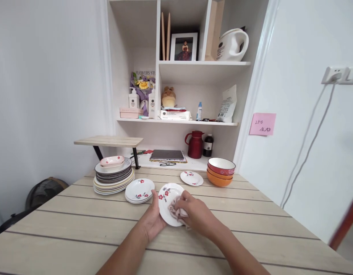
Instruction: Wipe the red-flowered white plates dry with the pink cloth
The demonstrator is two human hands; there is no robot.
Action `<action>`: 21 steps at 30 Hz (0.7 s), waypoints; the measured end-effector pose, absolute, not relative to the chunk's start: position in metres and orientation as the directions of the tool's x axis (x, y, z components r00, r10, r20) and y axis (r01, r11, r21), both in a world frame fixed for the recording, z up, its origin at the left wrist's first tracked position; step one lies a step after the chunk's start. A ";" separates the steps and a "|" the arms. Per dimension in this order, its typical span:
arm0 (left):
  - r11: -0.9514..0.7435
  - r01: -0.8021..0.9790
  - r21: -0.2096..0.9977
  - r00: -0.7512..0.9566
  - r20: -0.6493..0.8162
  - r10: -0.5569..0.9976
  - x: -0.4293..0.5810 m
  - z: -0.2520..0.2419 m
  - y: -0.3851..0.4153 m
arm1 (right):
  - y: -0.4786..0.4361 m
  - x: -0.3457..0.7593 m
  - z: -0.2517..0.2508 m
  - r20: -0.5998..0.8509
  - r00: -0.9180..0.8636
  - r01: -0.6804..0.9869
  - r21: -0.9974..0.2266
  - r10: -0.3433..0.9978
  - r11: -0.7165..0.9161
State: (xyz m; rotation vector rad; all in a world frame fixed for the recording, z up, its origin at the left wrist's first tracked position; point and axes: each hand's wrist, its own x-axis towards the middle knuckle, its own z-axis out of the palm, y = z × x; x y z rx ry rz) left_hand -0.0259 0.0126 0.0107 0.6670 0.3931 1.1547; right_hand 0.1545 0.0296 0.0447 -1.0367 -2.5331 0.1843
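Observation:
My left hand (153,219) grips the left edge of a small white plate (165,208) with red flowers, its thumb up along the rim. The plate is tilted toward me above the table. In my right hand (198,214) is a bunched pale pinkish cloth (176,209), pressed on the face of the plate. Left of my left hand lies a short stack of matching flowered plates (133,189). One more flowered plate (191,178) lies flat beyond my right hand.
At left stands a tall stack of plates (107,183) topped by a pink dish (112,161), before a small raised shelf (110,141). Stacked bowls (220,179) stand at right. Behind are a closed laptop (167,154), glasses (167,164), a red jug (195,145) and a dark bottle (208,146).

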 end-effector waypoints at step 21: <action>0.310 -0.665 0.680 0.465 0.051 0.884 -0.025 0.009 0.010 | 0.028 0.135 0.045 0.485 -0.510 0.716 -0.218 0.710 0.663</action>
